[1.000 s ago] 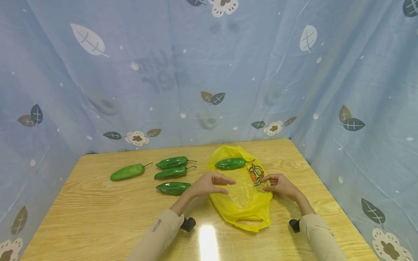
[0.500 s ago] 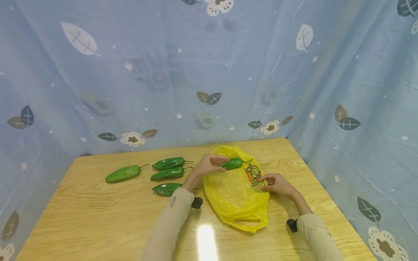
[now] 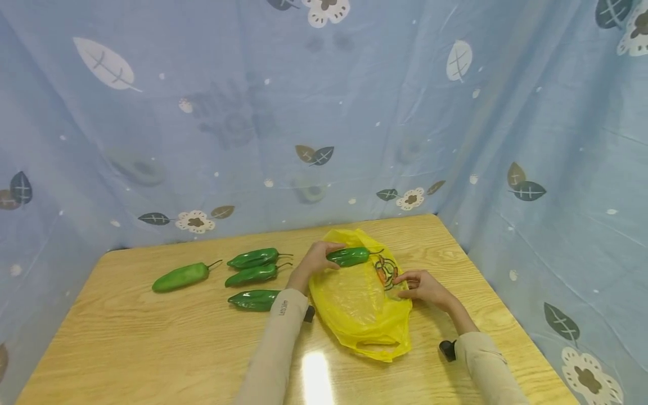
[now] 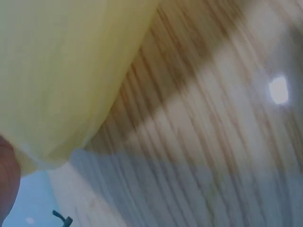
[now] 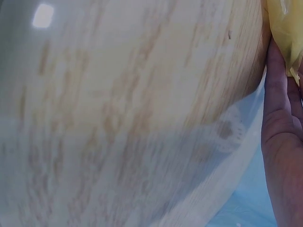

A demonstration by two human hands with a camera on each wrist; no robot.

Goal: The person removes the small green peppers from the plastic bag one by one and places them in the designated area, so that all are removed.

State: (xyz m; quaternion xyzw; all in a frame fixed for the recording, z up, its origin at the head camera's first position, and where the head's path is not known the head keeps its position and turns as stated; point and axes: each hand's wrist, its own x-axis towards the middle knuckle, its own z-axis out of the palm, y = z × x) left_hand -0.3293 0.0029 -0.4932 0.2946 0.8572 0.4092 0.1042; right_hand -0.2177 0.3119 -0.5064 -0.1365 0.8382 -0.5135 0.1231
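A yellow plastic bag [image 3: 349, 304] lies flat, with a printed vegetable picture near its right edge and a handle opening at the front. On its far part rests a glossy green pepper [image 3: 349, 257], stem to the right. My left hand [image 3: 315, 260] curves its thumb and fingers around that pepper's left tip; in the left wrist view only a bit of skin [image 4: 7, 177] shows beside the bag. My right hand [image 3: 425, 289] pinches the bag's right edge, and in the right wrist view its fingers [image 5: 277, 90] lie against the yellow plastic.
Left of the bag lie two dark green peppers [image 3: 252, 257] side by side, another pepper [image 3: 253, 300] in front, partly behind my left sleeve, and a lighter green pepper [image 3: 181, 277] farther left. A blue patterned curtain [image 3: 243, 112] hangs behind the wooden table [image 3: 126, 337].
My left hand has moved away from me, from over the bag's left middle to the tip of the pepper on it. The right hand stays at the bag's edge. The view shifts slightly.
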